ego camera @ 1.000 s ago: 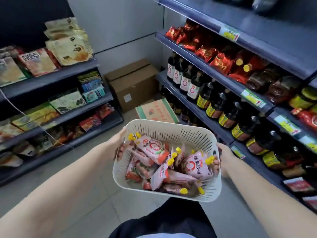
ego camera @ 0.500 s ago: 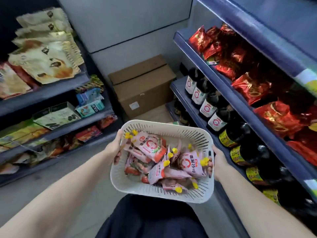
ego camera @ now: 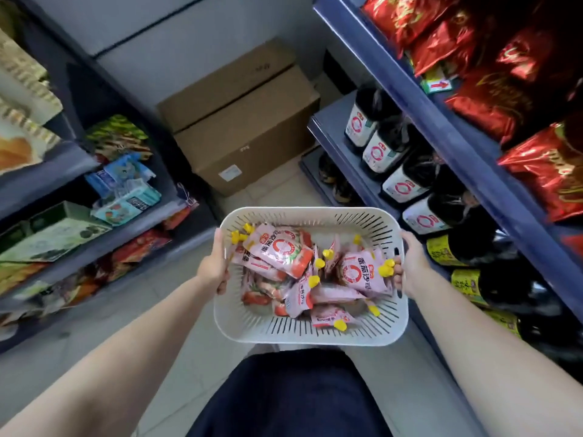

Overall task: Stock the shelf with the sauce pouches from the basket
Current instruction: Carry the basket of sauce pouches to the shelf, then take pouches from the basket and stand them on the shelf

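Note:
I hold a white slotted plastic basket [ego camera: 310, 334] in front of my waist with both hands. My left hand [ego camera: 213, 266] grips its left rim and my right hand [ego camera: 410, 266] grips its right rim. Inside lie several pink sauce pouches [ego camera: 277, 250] with yellow caps, piled loosely. The blue shelf unit [ego camera: 426, 108] stands close on my right.
The right shelves carry red foil bags [ego camera: 492, 102] above and dark sauce bottles [ego camera: 394, 149] below. A left shelf unit [ego camera: 79, 171] holds snack packs. Two stacked cardboard boxes [ego camera: 246, 121] sit on the floor ahead against the wall.
I have moved forward down the aisle and closer to the right shelves; the boxes and bottles appear nearer. Both hands keep the same hold on the basket.

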